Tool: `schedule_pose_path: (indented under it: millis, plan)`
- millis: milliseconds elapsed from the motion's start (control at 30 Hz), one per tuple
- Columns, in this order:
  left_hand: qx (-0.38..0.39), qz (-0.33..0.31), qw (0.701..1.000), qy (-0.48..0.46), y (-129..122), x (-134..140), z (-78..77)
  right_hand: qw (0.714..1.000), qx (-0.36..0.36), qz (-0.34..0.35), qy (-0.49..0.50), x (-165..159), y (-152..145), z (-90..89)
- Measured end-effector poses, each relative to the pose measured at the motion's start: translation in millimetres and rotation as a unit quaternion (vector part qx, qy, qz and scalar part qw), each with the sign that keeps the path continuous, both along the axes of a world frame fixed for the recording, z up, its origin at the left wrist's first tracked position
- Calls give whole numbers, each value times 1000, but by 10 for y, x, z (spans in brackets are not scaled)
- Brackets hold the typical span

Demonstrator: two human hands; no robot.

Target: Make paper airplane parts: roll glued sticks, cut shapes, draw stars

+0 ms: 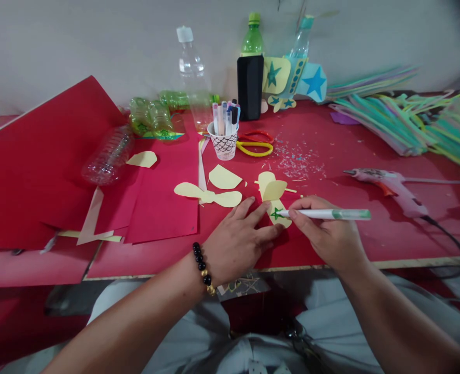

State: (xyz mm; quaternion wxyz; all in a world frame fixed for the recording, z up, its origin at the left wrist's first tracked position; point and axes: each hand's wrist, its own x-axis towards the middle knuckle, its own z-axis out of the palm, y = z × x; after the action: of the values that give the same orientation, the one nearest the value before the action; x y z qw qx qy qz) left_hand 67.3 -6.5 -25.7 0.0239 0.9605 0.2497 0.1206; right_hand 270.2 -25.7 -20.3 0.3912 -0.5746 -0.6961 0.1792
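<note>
My right hand [325,223] is closed around a white marker with green ends [327,214]. Its tip meets a small green star [276,213] on a pale yellow paper cutout [283,220] with rounded lobes, one of which folds upward. My left hand [245,234] lies with fingers spread, its fingertips resting on the cutout's left and lower edges. Just left of those fingers is a propeller-shaped yellow paper piece [226,198]. Behind that lies an angular yellow scrap [224,177].
A paper cup [225,145] of markers stands near scissors [255,149]. Behind are a clear bottle [193,72], a black phone [249,85] and decorated bottles [298,57]. A glue gun [393,188] with its cord lies right, below pipe cleaners [393,124]. Red sheets [58,171] cover the left.
</note>
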Motion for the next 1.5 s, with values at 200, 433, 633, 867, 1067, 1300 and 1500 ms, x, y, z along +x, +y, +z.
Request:
schedule_pose_path:
  millis: [200, 433, 633, 867, 1067, 1300, 1500]
  plan:
    - [-6, 4, 1000, 2, 2, -5, -17, 999, -22, 31, -2, 1, 3, -3]
    - [-2, 1, 1000, 0, -6, -2, 2, 1000, -1, 10, -2, -2, 3, -9]
    - [-13, 2, 1000, -2, -4, 5, 5, 1000, 1, -6, -2, 1, -8, 5]
    - [-6, 8, 1000, 1, -13, -3, 24, 998, 23, -55, 9, 11, -9, 49]
    - [-8, -1, 1000, 5, -7, 5, 19, 999, 21, -48, -8, 8, 1, 4]
    - [-9, 4, 1000, 6, -4, 5, 24, 1000, 8, -19, 0, -2, -11, 15]
    - [-3, 12, 1000, 6, -10, 2, 15, 1000, -13, 15, 4, -3, -21, 31]
